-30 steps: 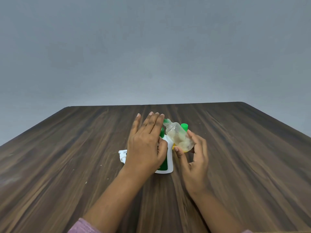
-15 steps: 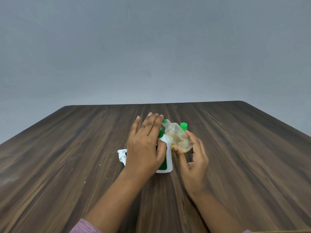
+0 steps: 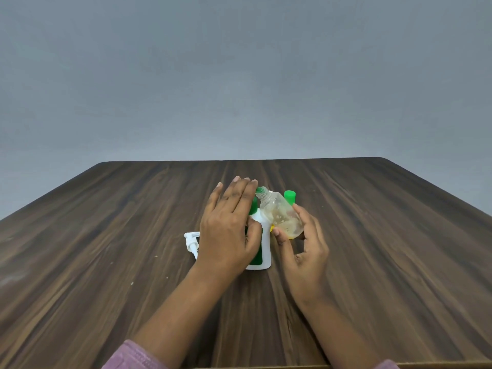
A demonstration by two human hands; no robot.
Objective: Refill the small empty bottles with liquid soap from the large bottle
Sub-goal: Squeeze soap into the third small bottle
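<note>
Now R hand (image 3: 303, 249) pinches small clear bottle (image 3: 279, 214) w/ thumb + fingers, tilted, open neck twd L fingertips. L hand (image 3: 229, 225), fingers straight, lies vs large white bottle (image 3: 262, 249) upright mid-tabletop (image 3: 106, 235). Green cap (image 3: 289, 196) just behind; white pump (image 3: 191, 242) lies left.

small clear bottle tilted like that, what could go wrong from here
1. The small clear bottle is uncapped and tilted, pinched near its base by the right hand; it could slip or drip residue onto the table.
2. The large white bottle stands under the left hand, with a pump lying beside it, so it may be open; a knock might spill it.
</note>
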